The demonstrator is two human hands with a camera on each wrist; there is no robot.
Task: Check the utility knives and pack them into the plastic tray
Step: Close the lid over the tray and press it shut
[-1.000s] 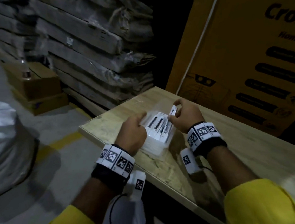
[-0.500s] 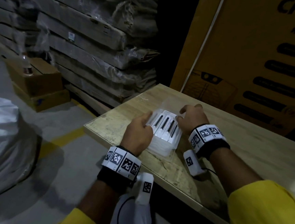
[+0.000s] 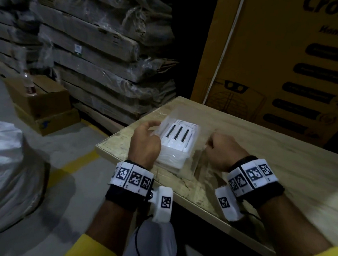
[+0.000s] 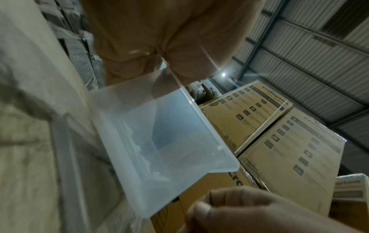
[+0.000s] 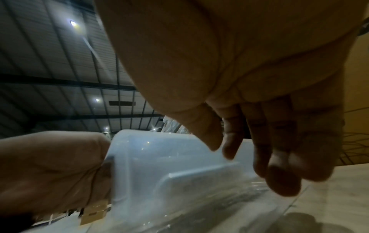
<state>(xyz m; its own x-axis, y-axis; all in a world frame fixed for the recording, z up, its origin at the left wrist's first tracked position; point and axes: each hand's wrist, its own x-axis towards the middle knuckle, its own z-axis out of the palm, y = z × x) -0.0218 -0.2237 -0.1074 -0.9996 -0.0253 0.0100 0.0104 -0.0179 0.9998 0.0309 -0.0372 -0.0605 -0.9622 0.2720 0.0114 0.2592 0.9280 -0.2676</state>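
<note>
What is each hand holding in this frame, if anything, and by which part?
The left hand grips the plastic tray by its left side; the right hand holds nothing.

Left hand (image 3: 145,144) grips the tray's (image 4: 169,141) left side; right hand (image 3: 219,152) hovers alongside, fingers loosely curled downward.

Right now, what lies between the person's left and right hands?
The plastic tray holding white utility knives lies between left hand and right hand, seen in the head view.
</note>
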